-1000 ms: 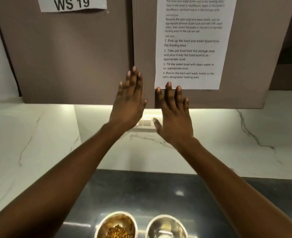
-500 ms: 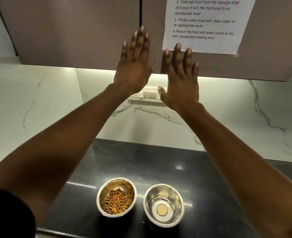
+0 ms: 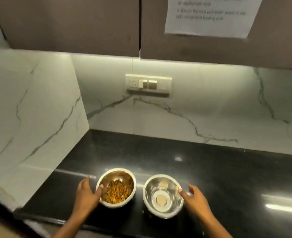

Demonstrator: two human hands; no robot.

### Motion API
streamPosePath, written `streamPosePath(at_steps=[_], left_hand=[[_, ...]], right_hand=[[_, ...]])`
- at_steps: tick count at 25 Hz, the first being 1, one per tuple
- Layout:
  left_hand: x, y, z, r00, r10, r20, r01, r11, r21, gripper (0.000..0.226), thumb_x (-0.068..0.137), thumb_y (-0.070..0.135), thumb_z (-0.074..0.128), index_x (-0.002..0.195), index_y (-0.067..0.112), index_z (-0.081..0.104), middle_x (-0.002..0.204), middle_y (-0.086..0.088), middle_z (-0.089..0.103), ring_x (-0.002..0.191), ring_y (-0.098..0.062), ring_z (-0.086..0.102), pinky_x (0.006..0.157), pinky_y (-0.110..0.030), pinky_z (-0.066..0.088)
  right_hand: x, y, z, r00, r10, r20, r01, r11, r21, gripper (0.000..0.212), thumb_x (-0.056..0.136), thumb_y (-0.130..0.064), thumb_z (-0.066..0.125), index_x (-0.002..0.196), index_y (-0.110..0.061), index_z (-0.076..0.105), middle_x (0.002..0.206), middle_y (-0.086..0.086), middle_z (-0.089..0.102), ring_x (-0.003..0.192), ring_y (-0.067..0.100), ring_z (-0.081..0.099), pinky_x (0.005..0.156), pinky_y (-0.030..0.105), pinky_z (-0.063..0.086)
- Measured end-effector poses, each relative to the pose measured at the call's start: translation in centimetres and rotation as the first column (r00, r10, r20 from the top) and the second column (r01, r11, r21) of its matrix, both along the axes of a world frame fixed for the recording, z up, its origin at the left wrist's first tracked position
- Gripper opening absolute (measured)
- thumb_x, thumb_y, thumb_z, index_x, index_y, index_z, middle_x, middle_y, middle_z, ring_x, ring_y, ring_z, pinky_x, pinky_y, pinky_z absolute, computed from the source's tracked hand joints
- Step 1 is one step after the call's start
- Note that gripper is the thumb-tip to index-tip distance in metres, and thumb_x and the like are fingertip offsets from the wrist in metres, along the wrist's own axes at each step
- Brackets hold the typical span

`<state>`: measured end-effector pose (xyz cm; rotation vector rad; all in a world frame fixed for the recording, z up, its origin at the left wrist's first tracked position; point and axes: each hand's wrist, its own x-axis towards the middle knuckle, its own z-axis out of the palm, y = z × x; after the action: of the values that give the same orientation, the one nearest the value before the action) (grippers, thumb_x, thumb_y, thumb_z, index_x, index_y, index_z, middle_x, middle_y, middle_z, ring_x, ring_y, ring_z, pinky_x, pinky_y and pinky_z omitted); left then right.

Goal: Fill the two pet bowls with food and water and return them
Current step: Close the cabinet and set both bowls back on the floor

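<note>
While both hands sit at the outer rims of the two steel bowls, neither has a firm hold yet. The left hand [image 3: 86,194] is spread, its thumb hooked over the near-left rim of the food bowl [image 3: 116,187] and its fingers [image 3: 84,182] stretched along the outside wall; whether those fingers press the metal I cannot tell. The right hand [image 3: 195,200] is likewise spread, its thumb tip touching the right rim of the water bowl [image 3: 163,195], the other fingers apart from the wall on the far side of the hand.

Inward of the left thumb, the food bowl holds a heap of brown kibble [image 3: 116,190] covering its bottom, so the food step looks done. Inward of the right thumb, the water bowl shows a bright floor with a pale disc at its centre; it may hold clear water, but the pictures do not settle that. Both bowls stand upright on the black counter [image 3: 227,169], side by side and just apart, between the two hands.

By my judgement the task is at or near its last step: lifting both bowls and carrying them back to the feeding place, which is out of view. If the water bowl is in fact dry, filling it also remains.
</note>
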<state>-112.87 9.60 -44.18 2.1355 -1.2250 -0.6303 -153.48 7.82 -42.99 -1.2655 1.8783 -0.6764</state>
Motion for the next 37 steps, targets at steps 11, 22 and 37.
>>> streamPosePath(at_steps=[11,22,37], left_hand=[[-2.0,1.5,-4.9,0.749,0.287,-0.597,-0.267,0.956,0.124,0.034,0.101,-0.001,0.067,0.135,0.001,0.063,0.124,-0.022,0.07,0.095,-0.033,0.074,0.048,-0.031,0.065],[-1.2,4.3,-4.3,0.639,0.379,-0.67,-0.414,0.903,0.115,0.029,0.099,-0.007,0.061,0.123,0.007,0.07,0.106,-0.018,0.075,0.084,-0.028,0.077,0.047,-0.027,0.063],[10.9,26.2,-1.5,0.354,0.612,-0.707,-0.824,0.562,0.074,0.033,0.096,-0.01,0.061,0.12,0.009,0.071,0.097,-0.016,0.076,0.077,-0.037,0.081,0.063,-0.046,0.07]], right_hand=[[2.8,2.6,-5.0,0.897,-0.248,0.365,0.187,0.963,0.194,0.005,0.105,-0.009,0.066,0.107,-0.009,0.071,0.109,0.023,0.078,0.09,0.036,0.08,0.056,0.034,0.067],[4.2,1.0,-3.7,0.945,-0.012,0.327,-0.02,0.995,0.096,0.019,0.104,0.002,0.058,0.109,-0.004,0.075,0.094,0.021,0.079,0.079,0.03,0.081,0.052,0.03,0.065],[23.8,5.8,-3.0,0.783,0.545,0.3,-0.584,0.81,0.052,0.019,0.106,-0.005,0.06,0.1,-0.013,0.076,0.077,0.005,0.084,0.067,0.026,0.084,0.051,0.032,0.066]])
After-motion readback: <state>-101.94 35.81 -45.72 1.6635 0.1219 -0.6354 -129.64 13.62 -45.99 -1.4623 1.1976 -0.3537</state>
